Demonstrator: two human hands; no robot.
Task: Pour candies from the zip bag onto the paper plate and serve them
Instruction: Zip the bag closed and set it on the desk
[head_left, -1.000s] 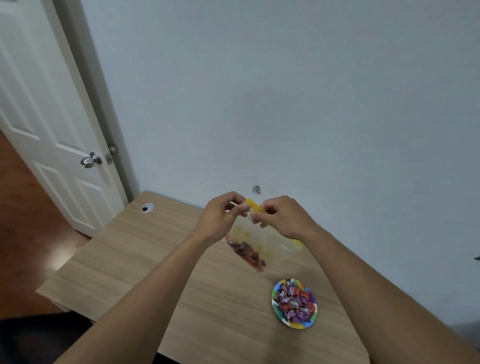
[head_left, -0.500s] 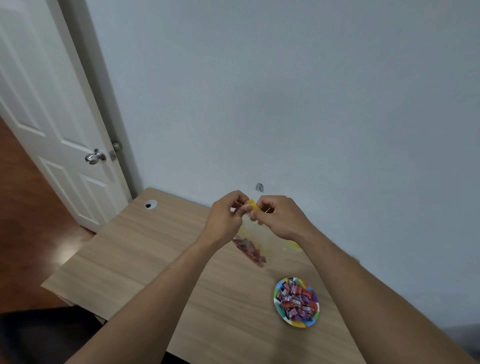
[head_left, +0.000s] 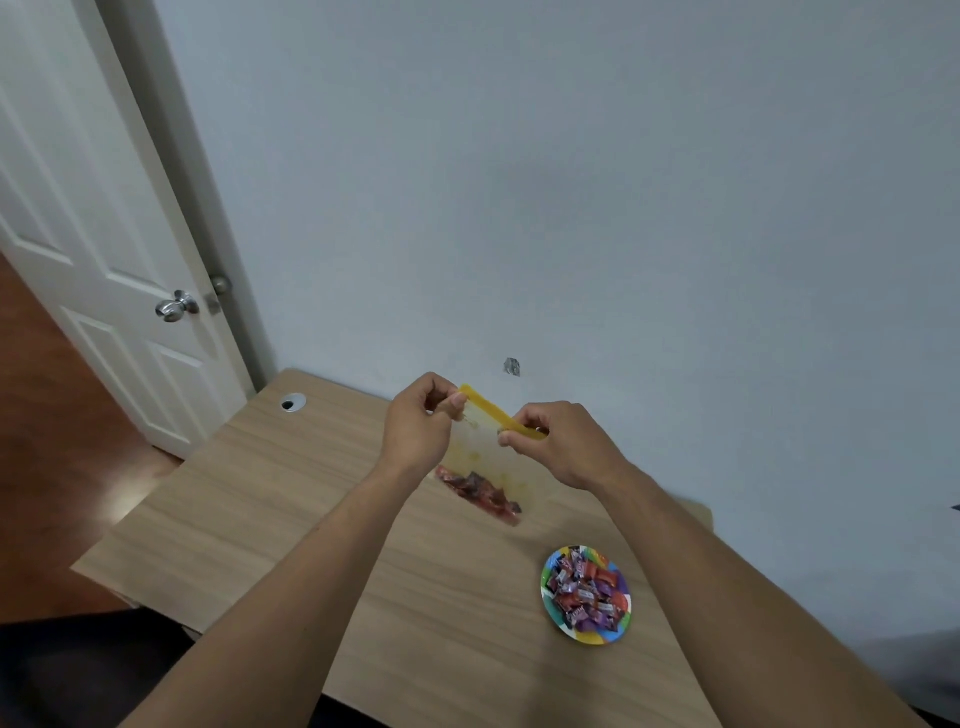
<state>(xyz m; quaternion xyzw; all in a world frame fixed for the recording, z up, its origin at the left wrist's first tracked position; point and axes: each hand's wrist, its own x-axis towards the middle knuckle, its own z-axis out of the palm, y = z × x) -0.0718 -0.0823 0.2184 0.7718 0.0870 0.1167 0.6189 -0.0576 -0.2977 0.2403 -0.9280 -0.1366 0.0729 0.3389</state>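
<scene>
A clear zip bag (head_left: 488, 457) with a yellow zip strip hangs in the air above the wooden table (head_left: 270, 509). My left hand (head_left: 418, 428) pinches the strip's left end and my right hand (head_left: 563, 447) pinches its right part. A few red and purple wrapped candies (head_left: 480, 493) lie in the bag's bottom. The rainbow-rimmed paper plate (head_left: 550, 610) rests on the table to the right and nearer me, heaped with wrapped candies (head_left: 584, 592).
The table stands against a pale wall (head_left: 571, 182). A cable hole (head_left: 292, 402) is at its far left corner. A white door (head_left: 88, 249) with a metal knob stands open at the left, over a dark wooden floor.
My two hands have moved apart along the yellow zip strip, so more of the strip shows between them. The view has shifted slightly.
</scene>
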